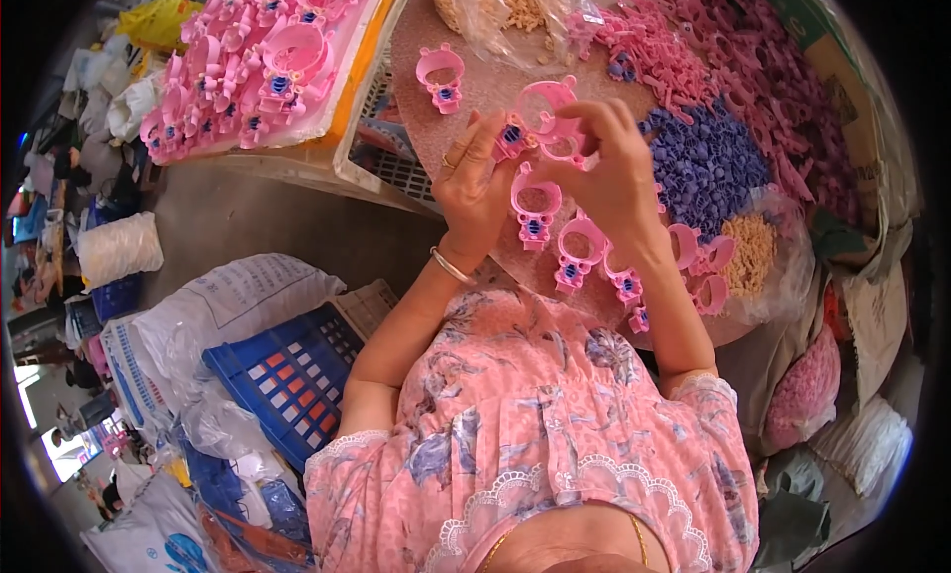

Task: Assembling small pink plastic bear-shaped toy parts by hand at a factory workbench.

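Observation:
Over the table, my left hand (474,187) is closed on a pink plastic ring-shaped toy piece (512,137) with a small blue part in it. My right hand (609,167) curls its fingers and thumb around the edge of a pink ring (563,145) beside it. Whether these two are joined cannot be made out. Just below the hands lie similar pink pieces with blue centres, one upright ring piece (536,223) and another (573,273) nearer my body. A further finished-looking pink piece (440,96) lies apart at the upper left of the table.
Heaps of blue parts (705,167), pink parts (654,63) and beige parts (750,256) cover the table's right side. A clear bag of beige bits (515,6) lies at the back. Left stands an orange-edged tray (342,117) of pink pieces; below it, a blue crate (287,375).

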Action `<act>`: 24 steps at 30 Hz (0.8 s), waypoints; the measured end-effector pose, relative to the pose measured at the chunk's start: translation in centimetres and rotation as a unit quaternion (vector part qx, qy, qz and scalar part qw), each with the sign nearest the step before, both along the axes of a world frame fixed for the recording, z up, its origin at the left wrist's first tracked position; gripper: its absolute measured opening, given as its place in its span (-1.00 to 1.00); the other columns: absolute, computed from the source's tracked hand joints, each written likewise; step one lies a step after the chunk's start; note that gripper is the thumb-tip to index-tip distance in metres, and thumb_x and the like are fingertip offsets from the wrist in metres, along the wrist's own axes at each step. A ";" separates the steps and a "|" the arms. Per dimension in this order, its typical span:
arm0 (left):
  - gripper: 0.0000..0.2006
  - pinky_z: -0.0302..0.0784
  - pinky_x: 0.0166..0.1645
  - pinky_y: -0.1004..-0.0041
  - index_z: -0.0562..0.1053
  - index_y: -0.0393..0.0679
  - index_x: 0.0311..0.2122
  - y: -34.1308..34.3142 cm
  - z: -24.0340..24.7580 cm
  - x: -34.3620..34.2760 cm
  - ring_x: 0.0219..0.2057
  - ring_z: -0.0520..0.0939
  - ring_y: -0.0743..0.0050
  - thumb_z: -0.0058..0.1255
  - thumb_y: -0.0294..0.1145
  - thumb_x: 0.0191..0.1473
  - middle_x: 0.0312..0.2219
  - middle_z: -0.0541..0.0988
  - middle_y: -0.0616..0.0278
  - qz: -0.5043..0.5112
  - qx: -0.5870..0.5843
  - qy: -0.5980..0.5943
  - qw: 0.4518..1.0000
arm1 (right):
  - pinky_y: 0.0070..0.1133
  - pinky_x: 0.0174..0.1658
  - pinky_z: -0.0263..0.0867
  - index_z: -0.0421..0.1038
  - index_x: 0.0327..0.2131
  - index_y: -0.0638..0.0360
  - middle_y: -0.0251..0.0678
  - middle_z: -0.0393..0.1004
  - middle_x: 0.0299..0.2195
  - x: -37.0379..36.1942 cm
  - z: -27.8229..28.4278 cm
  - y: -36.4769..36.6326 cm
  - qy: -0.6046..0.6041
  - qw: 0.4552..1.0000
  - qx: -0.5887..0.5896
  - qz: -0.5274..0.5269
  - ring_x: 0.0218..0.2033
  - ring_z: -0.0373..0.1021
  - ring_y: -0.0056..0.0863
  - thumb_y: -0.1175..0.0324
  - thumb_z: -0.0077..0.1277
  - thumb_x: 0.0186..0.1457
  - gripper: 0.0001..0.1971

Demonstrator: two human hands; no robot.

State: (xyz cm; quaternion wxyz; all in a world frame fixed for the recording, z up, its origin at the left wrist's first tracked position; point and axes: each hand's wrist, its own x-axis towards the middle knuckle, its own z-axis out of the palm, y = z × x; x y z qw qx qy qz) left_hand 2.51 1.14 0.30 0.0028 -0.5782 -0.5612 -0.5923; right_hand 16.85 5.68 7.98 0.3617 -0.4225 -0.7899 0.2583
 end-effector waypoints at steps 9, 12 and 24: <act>-0.44 0.52 -0.14 0.46 0.47 -0.13 -0.02 -1.0 0.6 0.2 -0.21 0.60 0.35 0.32 -0.55 -0.26 -0.13 0.56 0.08 -0.045 0.012 -0.003 0.999 | -0.70 -0.17 0.37 0.34 -0.09 0.37 -0.26 0.53 -0.29 1.5 -1.7 1.4 0.243 0.927 -0.287 0.012 -0.28 0.46 -0.62 0.31 0.01 0.18 -0.68; -0.46 0.46 -0.02 0.33 0.47 -0.09 0.00 -1.3 0.3 -0.3 -0.08 0.51 0.21 0.29 -0.51 -0.21 -0.05 0.46 0.07 -0.068 0.011 0.068 0.995 | -0.68 -0.21 0.39 0.36 -0.12 0.36 -0.25 0.55 -0.35 1.3 -1.4 1.3 0.254 0.903 -0.347 -0.005 -0.34 0.48 -0.61 0.33 0.01 0.18 -0.70; -0.59 0.45 -0.06 0.42 0.38 -0.25 -0.03 -2.6 2.3 -0.1 -0.17 0.46 0.39 0.17 -0.35 0.01 -0.20 0.41 0.16 -0.076 -0.105 -0.235 0.963 | -0.69 -0.23 0.39 0.37 -0.12 0.35 -0.27 0.56 -0.36 1.0 -1.0 -0.3 0.253 0.920 -0.298 0.002 -0.34 0.48 -0.62 0.35 0.06 0.14 -0.70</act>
